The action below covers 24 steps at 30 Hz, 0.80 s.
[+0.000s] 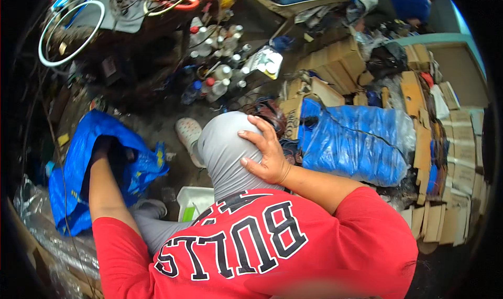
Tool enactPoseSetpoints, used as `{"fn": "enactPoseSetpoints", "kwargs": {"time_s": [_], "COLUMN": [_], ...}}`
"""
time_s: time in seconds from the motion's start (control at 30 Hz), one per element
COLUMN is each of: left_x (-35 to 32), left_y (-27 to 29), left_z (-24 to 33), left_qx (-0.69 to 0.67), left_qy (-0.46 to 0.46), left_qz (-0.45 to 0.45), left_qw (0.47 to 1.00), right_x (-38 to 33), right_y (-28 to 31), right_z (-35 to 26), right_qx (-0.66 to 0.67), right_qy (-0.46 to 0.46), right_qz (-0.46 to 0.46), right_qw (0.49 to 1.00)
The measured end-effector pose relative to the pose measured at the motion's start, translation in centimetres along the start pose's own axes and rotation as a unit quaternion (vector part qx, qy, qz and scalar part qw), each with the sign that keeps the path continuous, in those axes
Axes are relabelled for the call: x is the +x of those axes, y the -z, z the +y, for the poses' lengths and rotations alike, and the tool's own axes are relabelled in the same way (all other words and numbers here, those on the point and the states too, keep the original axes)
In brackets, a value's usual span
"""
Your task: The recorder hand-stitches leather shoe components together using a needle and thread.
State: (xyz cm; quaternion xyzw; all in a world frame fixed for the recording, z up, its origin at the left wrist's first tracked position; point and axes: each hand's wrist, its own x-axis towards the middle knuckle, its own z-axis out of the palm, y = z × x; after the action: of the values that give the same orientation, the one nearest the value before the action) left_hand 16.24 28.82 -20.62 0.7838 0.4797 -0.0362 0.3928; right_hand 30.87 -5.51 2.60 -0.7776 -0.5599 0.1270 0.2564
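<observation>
Item one: a blue bag point(118, 123), soft-walled, on the person's left side. Long axis runs roughly away from the person; mouth gapes upward, and one crumpled corner points right. The left forearm point(106, 191) enters the mouth; the left hand is sunk in shadow within, and I cannot tell how its fingers stand.

Margins: clear plastic sheeting point(39, 215) crowds the bag's near-left edge; a strip of dark floor point(163, 122) separates its right edge from a patterned clog point(188, 134).

Right of the bag: a white tray point(182, 197), near; the grey-clad knee point(225, 134), the right hand point(268, 155) resting on it, fingers spread, grasping nothing.

Beyond the bag, rightward: bottles point(217, 71), clustered. Well right of the bag: a plastic-wrapped blue bundle point(356, 144).
</observation>
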Motion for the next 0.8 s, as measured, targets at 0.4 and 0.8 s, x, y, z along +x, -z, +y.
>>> {"fn": "enactPoseSetpoints", "kwargs": {"time_s": [0.4,0.8], "left_x": [-2.4,-5.2], "left_y": [2.9,8.5], "left_z": [-9.8,-9.9], "left_qx": [0.031,0.099], "left_qy": [0.016,0.047], "left_qz": [-0.08,-0.102], "left_qw": [0.996,0.989], "right_x": [-0.1,-0.6], "right_y": [0.1,1.8], "right_z": [0.3,1.4], "right_qx": [-0.014,0.014], "right_qy": [-0.033,-0.012], "right_qz": [-0.006,0.021], "right_qw": [0.999,1.0]}}
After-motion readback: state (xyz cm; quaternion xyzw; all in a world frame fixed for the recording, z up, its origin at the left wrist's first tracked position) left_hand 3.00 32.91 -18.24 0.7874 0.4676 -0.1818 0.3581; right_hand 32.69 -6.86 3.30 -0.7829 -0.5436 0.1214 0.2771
